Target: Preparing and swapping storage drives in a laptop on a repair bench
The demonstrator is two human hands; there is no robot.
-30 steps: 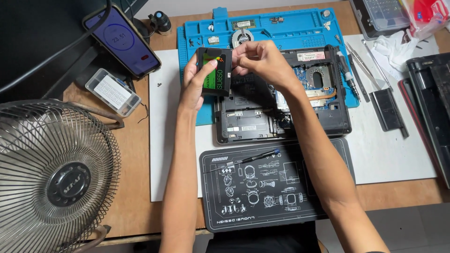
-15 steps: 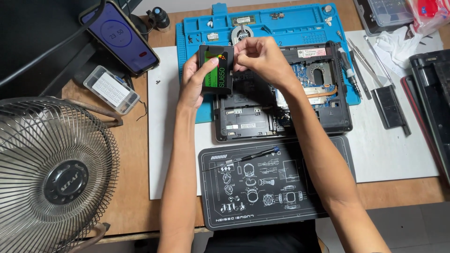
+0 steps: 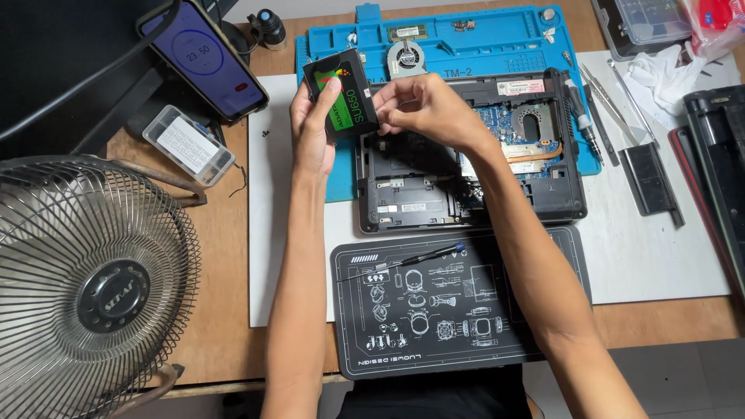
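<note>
The black drive [image 3: 340, 97] with its green label is up off the tabletop, tilted, held above the left end of the opened laptop [image 3: 466, 163]. My left hand [image 3: 314, 128] grips it from the left side, thumb across its face, and my right hand [image 3: 423, 109] pinches its right edge with the fingertips closed on it. Right below my hands sits the laptop's bare base, its blue board and copper pipe showing on the right. It lies partly on the blue repair mat [image 3: 458, 43] toward the far edge of the tabletop, where a small fan [image 3: 405, 56] rests. Nearer to me lies a black mat [image 3: 458, 299] with white drawings, a screwdriver [image 3: 423, 256] on it. At the left edge stands a metal desk fan [image 3: 85, 287]; a phone [image 3: 206, 58] leans at the far left corner.
</note>
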